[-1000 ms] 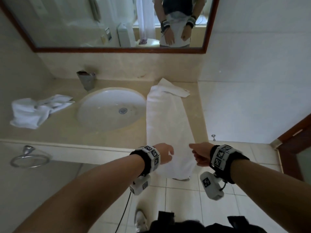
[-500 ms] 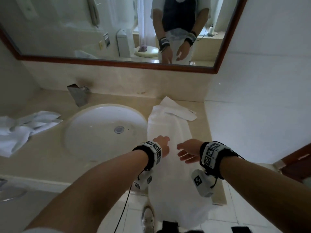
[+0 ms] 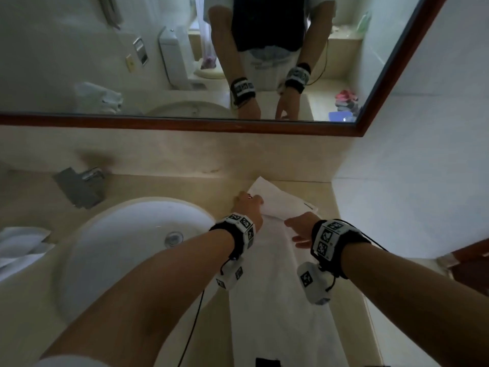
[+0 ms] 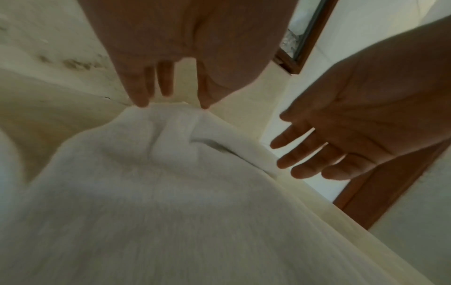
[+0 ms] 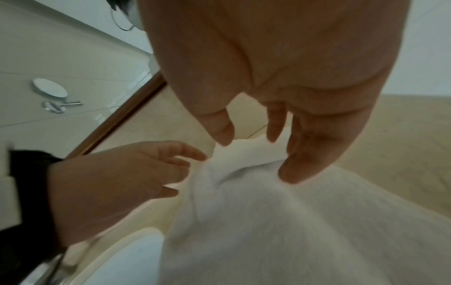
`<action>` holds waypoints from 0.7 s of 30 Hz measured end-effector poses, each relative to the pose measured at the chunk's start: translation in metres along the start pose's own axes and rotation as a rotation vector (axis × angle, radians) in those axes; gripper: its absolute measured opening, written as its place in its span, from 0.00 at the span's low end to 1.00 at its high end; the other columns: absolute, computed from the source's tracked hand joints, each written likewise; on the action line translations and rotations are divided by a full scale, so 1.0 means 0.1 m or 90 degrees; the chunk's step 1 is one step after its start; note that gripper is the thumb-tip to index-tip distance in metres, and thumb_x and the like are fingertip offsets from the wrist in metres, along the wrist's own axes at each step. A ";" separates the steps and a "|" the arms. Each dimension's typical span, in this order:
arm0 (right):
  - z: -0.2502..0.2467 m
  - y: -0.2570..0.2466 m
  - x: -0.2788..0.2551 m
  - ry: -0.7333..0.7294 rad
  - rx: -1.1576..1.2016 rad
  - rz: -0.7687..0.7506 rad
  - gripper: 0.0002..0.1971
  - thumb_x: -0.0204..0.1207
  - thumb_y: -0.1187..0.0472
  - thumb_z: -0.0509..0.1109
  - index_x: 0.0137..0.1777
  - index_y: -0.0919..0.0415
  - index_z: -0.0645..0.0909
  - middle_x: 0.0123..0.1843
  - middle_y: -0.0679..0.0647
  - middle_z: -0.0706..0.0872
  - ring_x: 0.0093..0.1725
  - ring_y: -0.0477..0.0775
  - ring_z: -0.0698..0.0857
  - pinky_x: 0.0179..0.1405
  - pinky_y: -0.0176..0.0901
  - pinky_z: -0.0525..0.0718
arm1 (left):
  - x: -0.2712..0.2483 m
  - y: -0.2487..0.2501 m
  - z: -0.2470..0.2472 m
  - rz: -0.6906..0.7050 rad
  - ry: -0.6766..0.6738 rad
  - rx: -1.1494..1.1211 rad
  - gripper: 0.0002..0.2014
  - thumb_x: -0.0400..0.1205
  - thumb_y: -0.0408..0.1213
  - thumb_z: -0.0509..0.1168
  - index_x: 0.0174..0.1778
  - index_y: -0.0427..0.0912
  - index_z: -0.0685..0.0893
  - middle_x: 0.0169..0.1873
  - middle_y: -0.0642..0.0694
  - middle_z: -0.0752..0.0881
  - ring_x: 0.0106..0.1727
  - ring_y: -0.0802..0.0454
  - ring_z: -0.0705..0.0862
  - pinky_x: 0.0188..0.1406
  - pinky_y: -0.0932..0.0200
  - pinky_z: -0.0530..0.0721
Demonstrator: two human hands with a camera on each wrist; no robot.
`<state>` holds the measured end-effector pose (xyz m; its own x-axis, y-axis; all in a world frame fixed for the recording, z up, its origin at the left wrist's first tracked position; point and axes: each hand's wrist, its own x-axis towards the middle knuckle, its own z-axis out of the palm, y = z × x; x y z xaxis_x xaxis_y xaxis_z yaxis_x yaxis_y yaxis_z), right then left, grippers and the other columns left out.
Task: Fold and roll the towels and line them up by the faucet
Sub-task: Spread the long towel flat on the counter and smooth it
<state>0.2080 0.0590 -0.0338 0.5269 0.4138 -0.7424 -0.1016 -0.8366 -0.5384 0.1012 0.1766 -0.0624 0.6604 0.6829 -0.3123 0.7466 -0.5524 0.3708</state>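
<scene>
A long white towel (image 3: 275, 300) lies flat on the counter right of the sink, running from the back wall to me and hanging over the front edge. Its far end is turned over in a skewed flap (image 3: 283, 200). My left hand (image 3: 248, 202) is at the towel's far left corner, straight fingertips (image 4: 142, 100) touching the cloth edge. My right hand (image 3: 297, 230) hovers open over the towel's right side near the flap, palm showing in the left wrist view as the right hand (image 4: 341, 146). A second towel (image 3: 21, 247) lies crumpled left of the sink.
The faucet (image 3: 82, 185) stands at the back left of the round white sink (image 3: 127, 247). A wood-framed mirror (image 3: 185, 123) runs above the beige counter (image 3: 158, 186). A white tiled wall (image 3: 410, 194) closes the right side.
Both hands have travelled from the towel's near end at the counter's front edge up to its far end by the wall. My head has leaned in over the counter.
</scene>
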 end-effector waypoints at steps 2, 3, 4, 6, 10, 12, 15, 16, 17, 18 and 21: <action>-0.14 -0.07 0.23 0.027 0.003 0.002 0.21 0.78 0.60 0.67 0.69 0.66 0.72 0.57 0.61 0.80 0.51 0.59 0.82 0.39 0.49 0.86 | 0.20 0.00 -0.06 -0.047 0.025 -0.006 0.19 0.82 0.34 0.56 0.70 0.48 0.72 0.68 0.39 0.66 0.68 0.38 0.67 0.66 0.48 0.73; -0.20 -0.09 0.34 0.030 0.008 0.003 0.25 0.76 0.60 0.69 0.71 0.67 0.70 0.63 0.63 0.79 0.54 0.61 0.81 0.41 0.50 0.86 | 0.29 -0.01 -0.08 -0.071 0.027 -0.010 0.19 0.84 0.36 0.55 0.71 0.47 0.71 0.69 0.38 0.66 0.69 0.38 0.66 0.66 0.47 0.72; -0.24 -0.11 0.45 0.034 0.015 0.010 0.28 0.75 0.60 0.70 0.74 0.67 0.69 0.68 0.64 0.77 0.57 0.62 0.81 0.44 0.52 0.86 | 0.37 -0.01 -0.09 -0.098 0.027 -0.014 0.19 0.85 0.39 0.54 0.72 0.46 0.69 0.69 0.37 0.67 0.69 0.37 0.66 0.67 0.45 0.71; -0.27 -0.13 0.66 0.065 0.003 0.029 0.36 0.69 0.56 0.75 0.75 0.67 0.67 0.70 0.64 0.75 0.63 0.65 0.80 0.55 0.57 0.85 | 0.53 -0.02 -0.10 -0.156 0.018 -0.020 0.22 0.84 0.45 0.56 0.74 0.43 0.66 0.70 0.35 0.67 0.71 0.36 0.66 0.67 0.43 0.71; -0.21 -0.15 0.87 0.184 -0.231 0.061 0.44 0.60 0.44 0.81 0.71 0.63 0.64 0.69 0.62 0.73 0.67 0.67 0.76 0.66 0.58 0.78 | 0.81 -0.08 -0.12 -0.207 -0.068 -0.061 0.31 0.79 0.50 0.65 0.73 0.40 0.64 0.69 0.37 0.71 0.70 0.36 0.70 0.65 0.43 0.73; -0.22 -0.17 0.94 0.174 -0.246 0.040 0.40 0.65 0.49 0.80 0.71 0.63 0.65 0.69 0.63 0.75 0.67 0.67 0.77 0.66 0.55 0.78 | 0.92 -0.10 -0.12 -0.181 -0.095 -0.063 0.25 0.80 0.45 0.65 0.70 0.37 0.71 0.68 0.37 0.75 0.67 0.37 0.75 0.62 0.49 0.76; -0.32 -0.16 1.03 0.184 -0.253 0.005 0.26 0.72 0.54 0.73 0.68 0.63 0.72 0.63 0.62 0.82 0.61 0.65 0.82 0.61 0.51 0.81 | 1.00 -0.09 -0.13 -0.135 -0.036 -0.047 0.18 0.84 0.38 0.60 0.66 0.33 0.76 0.66 0.34 0.78 0.65 0.38 0.78 0.63 0.54 0.75; -0.36 -0.18 1.03 0.196 -0.248 -0.016 0.21 0.74 0.56 0.70 0.66 0.61 0.75 0.62 0.61 0.83 0.60 0.65 0.83 0.60 0.49 0.81 | 1.02 -0.09 -0.16 -0.134 -0.004 -0.033 0.17 0.85 0.38 0.59 0.67 0.33 0.75 0.67 0.34 0.77 0.66 0.37 0.77 0.65 0.53 0.74; -0.40 -0.21 1.03 0.210 -0.233 -0.053 0.18 0.76 0.58 0.67 0.65 0.60 0.76 0.62 0.61 0.83 0.59 0.64 0.83 0.57 0.45 0.79 | 1.03 -0.10 -0.19 -0.138 0.020 -0.018 0.18 0.85 0.39 0.57 0.68 0.34 0.74 0.68 0.34 0.76 0.67 0.37 0.76 0.66 0.52 0.73; -0.41 -0.25 1.02 0.226 -0.210 -0.098 0.16 0.77 0.60 0.65 0.64 0.60 0.77 0.61 0.61 0.83 0.58 0.63 0.82 0.53 0.42 0.77 | 1.04 -0.11 -0.23 -0.138 0.028 0.001 0.18 0.86 0.40 0.55 0.68 0.34 0.73 0.69 0.34 0.74 0.68 0.37 0.75 0.68 0.51 0.71; -0.39 -0.41 1.00 0.281 -0.114 -0.244 0.15 0.75 0.65 0.66 0.63 0.59 0.78 0.63 0.60 0.80 0.51 0.59 0.81 0.47 0.41 0.77 | 1.05 -0.20 -0.32 -0.162 0.037 0.040 0.17 0.89 0.38 0.49 0.71 0.37 0.70 0.71 0.37 0.72 0.71 0.40 0.72 0.73 0.51 0.65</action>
<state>0.2981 0.1209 -0.0699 0.8019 0.5415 -0.2524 0.2883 -0.7208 -0.6304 0.1535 0.2745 -0.0749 0.4465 0.8290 -0.3368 0.8927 -0.3872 0.2307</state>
